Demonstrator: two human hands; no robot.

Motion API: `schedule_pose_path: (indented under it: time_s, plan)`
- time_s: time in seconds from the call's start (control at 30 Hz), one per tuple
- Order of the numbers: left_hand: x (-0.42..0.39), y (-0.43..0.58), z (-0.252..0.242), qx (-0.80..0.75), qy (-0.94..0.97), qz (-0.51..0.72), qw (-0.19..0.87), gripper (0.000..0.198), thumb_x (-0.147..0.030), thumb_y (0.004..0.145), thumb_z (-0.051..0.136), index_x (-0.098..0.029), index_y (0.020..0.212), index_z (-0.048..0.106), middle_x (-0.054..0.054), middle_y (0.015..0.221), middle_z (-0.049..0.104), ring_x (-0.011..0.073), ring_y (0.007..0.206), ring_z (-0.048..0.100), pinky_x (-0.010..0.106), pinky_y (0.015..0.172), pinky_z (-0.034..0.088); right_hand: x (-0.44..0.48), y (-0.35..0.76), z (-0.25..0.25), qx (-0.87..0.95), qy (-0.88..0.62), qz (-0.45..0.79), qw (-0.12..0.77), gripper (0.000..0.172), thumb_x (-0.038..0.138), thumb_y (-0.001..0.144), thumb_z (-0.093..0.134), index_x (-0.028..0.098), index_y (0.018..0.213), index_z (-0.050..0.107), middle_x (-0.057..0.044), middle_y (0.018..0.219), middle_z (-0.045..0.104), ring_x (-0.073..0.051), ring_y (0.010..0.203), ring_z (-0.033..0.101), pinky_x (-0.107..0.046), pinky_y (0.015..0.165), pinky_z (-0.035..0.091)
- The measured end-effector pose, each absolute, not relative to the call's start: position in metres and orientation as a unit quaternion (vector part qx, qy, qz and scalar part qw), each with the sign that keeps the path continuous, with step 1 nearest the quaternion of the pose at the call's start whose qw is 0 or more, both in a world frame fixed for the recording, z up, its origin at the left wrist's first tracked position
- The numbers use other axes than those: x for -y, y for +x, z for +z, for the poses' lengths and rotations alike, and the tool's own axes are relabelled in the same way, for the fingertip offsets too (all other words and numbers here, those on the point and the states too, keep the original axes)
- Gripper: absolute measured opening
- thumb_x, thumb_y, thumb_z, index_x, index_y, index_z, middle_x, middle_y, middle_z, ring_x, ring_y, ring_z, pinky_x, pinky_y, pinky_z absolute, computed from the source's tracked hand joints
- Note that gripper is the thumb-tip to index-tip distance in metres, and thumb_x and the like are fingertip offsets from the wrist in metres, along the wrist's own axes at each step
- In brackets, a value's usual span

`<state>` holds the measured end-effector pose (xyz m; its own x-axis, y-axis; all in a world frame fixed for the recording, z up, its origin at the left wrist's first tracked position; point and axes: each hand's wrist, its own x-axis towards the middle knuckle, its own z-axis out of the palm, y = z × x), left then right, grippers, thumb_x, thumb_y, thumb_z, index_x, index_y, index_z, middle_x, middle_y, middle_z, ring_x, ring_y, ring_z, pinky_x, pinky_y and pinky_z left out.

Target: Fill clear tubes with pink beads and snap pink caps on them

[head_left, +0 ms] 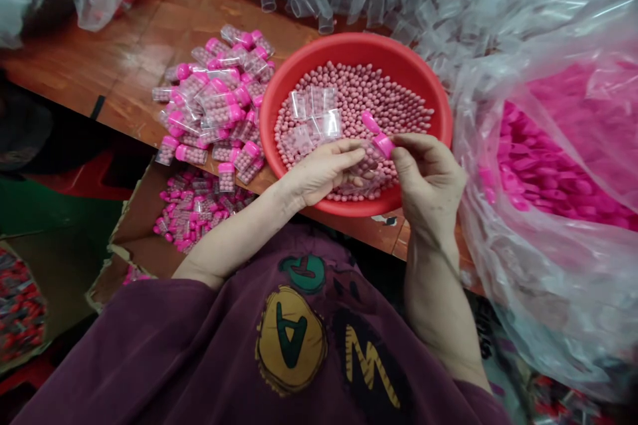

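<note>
Pink cap [383,145] pinched in the right hand [429,176], the left hand [325,172] holds a blurred, half-hidden tube [370,153].

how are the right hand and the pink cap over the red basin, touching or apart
Touching: the head view shows the right hand pressed at its thumb against the pink cap, no gap showing.

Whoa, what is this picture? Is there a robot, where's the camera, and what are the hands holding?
No robot, just a person's two bare hands! The camera sits on their head, looking down. On the table is a red bowl with pink beads. To its left is a pile of bead-filled tubes; to its right, a see-through bag holds bright pink pieces. The left hand seems to hold a clear tube; the right hand pinches the pink cap at its end.
</note>
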<state>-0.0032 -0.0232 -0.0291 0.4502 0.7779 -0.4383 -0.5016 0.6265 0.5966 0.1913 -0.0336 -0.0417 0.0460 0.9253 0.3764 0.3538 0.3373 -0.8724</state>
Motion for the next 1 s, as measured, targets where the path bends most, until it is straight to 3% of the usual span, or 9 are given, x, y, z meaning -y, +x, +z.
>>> schedule_pose_path:
  time_s: [0.1,0.27,0.5,0.77,1.0]
  plan:
    - [0.025,-0.001,-0.028,-0.363,0.19,0.392,0.824,0.006,-0.021,0.105,0.081,-0.018,0.109,0.078,0.003,0.094,0.079,0.0143,0.083,0.075,0.027,0.074,0.054,0.032,0.19,-0.044,0.602,-0.502,0.303,0.542,0.029,0.053,0.102,0.086,0.034,0.124,0.085,-0.005,0.122,0.085,-0.028,0.117,0.081,-0.054,0.111,0.069]
    - [0.026,0.001,-0.025,-0.385,0.184,0.407,0.808,0.004,-0.02,0.106,0.08,-0.018,0.104,0.076,0.0,0.09,0.076,0.0108,0.077,0.07,0.026,0.076,0.053,0.035,0.185,-0.033,0.644,-0.506,0.27,0.506,0.02,0.049,0.104,0.083,0.032,0.112,0.089,-0.007,0.122,0.086,-0.029,0.121,0.081,-0.054,0.116,0.066]
    - [0.026,0.0,-0.027,-0.386,0.192,0.408,0.805,0.006,-0.019,0.105,0.08,-0.017,0.11,0.077,0.003,0.097,0.08,0.012,0.081,0.072,0.024,0.072,0.054,0.04,0.191,-0.027,0.655,-0.514,0.291,0.471,0.021,0.047,0.106,0.081,0.032,0.117,0.088,-0.004,0.113,0.088,-0.025,0.105,0.082,-0.045,0.099,0.069]
    - [0.028,0.001,-0.027,-0.388,0.214,0.409,0.798,0.004,-0.019,0.108,0.077,-0.017,0.111,0.077,0.001,0.092,0.076,0.0086,0.073,0.072,0.018,0.064,0.051,0.038,0.19,-0.032,0.673,-0.505,0.255,0.476,0.018,0.04,0.107,0.078,0.028,0.115,0.087,-0.005,0.11,0.087,-0.024,0.101,0.082,-0.043,0.092,0.069]
    - [0.031,0.006,-0.037,-0.432,0.286,0.424,0.743,0.01,-0.019,0.111,0.071,-0.018,0.113,0.08,0.001,0.096,0.077,0.0088,0.078,0.068,0.02,0.073,0.056,0.037,0.189,-0.028,0.734,-0.463,0.228,0.441,0.014,0.031,0.105,0.074,0.029,0.11,0.087,-0.006,0.109,0.088,-0.025,0.1,0.084,-0.045,0.092,0.071]
